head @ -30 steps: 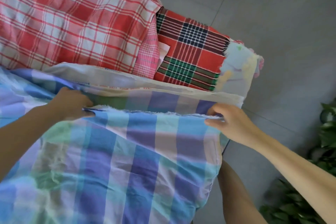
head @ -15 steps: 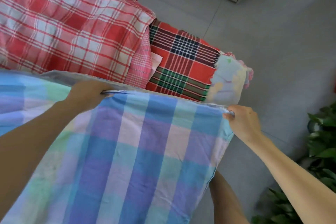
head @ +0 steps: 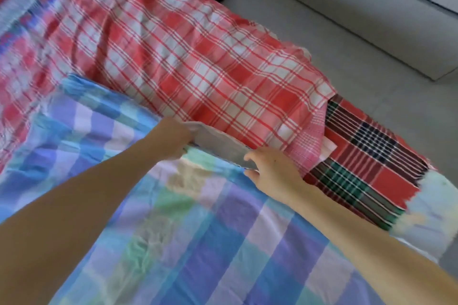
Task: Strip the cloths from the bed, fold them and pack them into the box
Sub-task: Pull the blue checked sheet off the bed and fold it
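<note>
While the left grip and right grip clutched an edge of the blue checked cloth, seemingly mid-fold, the red checked cloth at upper centre lay unfolded; no box showed.

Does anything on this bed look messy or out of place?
Yes: the red and white checked cloth lies rumpled and askew, and the dark red tartan cloth partly under it ends in a ragged, frayed edge. A white scrap pokes out between them.
</note>
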Demonstrator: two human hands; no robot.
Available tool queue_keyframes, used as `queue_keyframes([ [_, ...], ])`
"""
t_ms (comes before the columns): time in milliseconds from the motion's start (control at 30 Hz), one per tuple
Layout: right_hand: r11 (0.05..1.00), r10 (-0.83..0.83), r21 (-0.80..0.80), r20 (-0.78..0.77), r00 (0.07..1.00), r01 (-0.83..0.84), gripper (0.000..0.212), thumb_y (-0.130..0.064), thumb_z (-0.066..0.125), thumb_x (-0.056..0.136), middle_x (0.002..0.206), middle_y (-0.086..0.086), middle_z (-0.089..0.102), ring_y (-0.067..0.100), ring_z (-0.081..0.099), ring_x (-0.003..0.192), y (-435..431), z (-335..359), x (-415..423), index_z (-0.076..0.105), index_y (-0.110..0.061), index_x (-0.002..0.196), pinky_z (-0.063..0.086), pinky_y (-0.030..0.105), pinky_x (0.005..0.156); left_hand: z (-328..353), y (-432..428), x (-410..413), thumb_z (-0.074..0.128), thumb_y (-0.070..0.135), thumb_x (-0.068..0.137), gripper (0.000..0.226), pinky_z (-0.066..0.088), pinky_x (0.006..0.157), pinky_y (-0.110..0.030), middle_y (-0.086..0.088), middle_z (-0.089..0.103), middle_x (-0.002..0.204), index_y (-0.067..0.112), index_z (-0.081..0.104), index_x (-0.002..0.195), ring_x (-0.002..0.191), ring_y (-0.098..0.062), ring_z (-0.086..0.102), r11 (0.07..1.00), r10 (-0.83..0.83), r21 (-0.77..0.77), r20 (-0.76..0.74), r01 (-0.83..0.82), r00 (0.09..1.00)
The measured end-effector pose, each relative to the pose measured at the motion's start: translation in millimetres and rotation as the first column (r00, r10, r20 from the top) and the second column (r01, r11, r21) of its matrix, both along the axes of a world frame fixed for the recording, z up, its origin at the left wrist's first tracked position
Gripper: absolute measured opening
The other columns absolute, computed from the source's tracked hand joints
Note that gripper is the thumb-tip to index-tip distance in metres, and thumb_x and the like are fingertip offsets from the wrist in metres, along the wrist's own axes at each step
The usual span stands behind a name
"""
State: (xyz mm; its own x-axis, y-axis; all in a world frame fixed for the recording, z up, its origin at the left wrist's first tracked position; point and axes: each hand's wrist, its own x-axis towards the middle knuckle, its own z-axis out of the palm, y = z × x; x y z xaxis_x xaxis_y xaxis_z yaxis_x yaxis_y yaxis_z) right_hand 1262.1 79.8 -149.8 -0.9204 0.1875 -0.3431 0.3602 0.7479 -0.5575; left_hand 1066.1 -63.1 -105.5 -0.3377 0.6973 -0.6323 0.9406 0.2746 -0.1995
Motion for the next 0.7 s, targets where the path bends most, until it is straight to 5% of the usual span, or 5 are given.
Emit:
queue_keyframes([
  [167,0.999,0.016,0.047,-0.167,0.986,-0.009,0.027,-0.026,0.052,0.092,0.11,0.007,0.062,0.028,0.058,0.102,-35,-5,-103,0.058,-0.011,0.113,0.042,0.033,0.079,2,-67,-20,0.085,0.021,0.015,0.04,0.033,0.037,-0.013,0.003,0.047,0.036,0.023,0.056,0.042,0.031,-0.015,0.05,0.997,0.039,0.067,-0.006,-0.039,0.999],
  [300,0.99,0.085,0.124,-0.178,0.98,-0.064,0.027,-0.027,0.054,0.09,0.108,0.009,0.062,0.029,0.059,0.101,-58,-15,-171,0.056,-0.01,0.111,0.041,0.034,0.077,-6,-132,-1,0.062,0.023,0.081,0.03,0.047,0.081,-0.024,0.001,0.063,0.109,0.025,0.06,0.11,0.103,-0.018,0.062,0.942,0.313,-0.17,0.127,-0.29,0.941],
  [400,0.973,0.18,0.17,-0.12,0.976,-0.158,0.034,-0.033,0.057,0.09,0.116,0.01,0.061,0.029,0.056,0.109,-80,-21,-214,0.055,-0.011,0.115,0.043,0.035,0.086,-7,-145,-31,0.06,0.022,0.083,0.01,0.041,0.073,-0.014,0.009,0.064,0.086,0.031,0.064,0.085,0.096,-0.008,0.063,0.879,0.434,0.137,0.167,-0.457,0.885],
  [600,0.981,0.179,0.065,0.04,0.983,-0.182,0.042,-0.038,0.066,0.081,0.11,0.015,0.063,0.034,0.061,0.103,-124,-26,-283,0.057,-0.006,0.107,0.045,0.034,0.075,-22,-128,-122,0.049,0.046,0.091,0.059,0.046,0.087,-0.039,-0.017,0.049,0.127,0.008,0.037,0.134,0.115,-0.036,0.052,0.367,0.916,0.379,0.012,-0.849,0.402],
  [700,0.973,0.22,0.067,0.004,0.975,-0.22,0.016,-0.025,0.062,0.08,0.093,0.012,0.066,0.031,0.062,0.092,-150,-24,-301,0.052,-0.014,0.078,0.032,0.03,0.062,-36,-138,-160,0.056,0.046,0.087,0.082,0.044,0.089,-0.038,-0.022,0.033,0.133,0.011,0.011,0.146,0.117,-0.038,0.046,0.284,0.954,0.393,-0.029,-0.875,0.298],
])
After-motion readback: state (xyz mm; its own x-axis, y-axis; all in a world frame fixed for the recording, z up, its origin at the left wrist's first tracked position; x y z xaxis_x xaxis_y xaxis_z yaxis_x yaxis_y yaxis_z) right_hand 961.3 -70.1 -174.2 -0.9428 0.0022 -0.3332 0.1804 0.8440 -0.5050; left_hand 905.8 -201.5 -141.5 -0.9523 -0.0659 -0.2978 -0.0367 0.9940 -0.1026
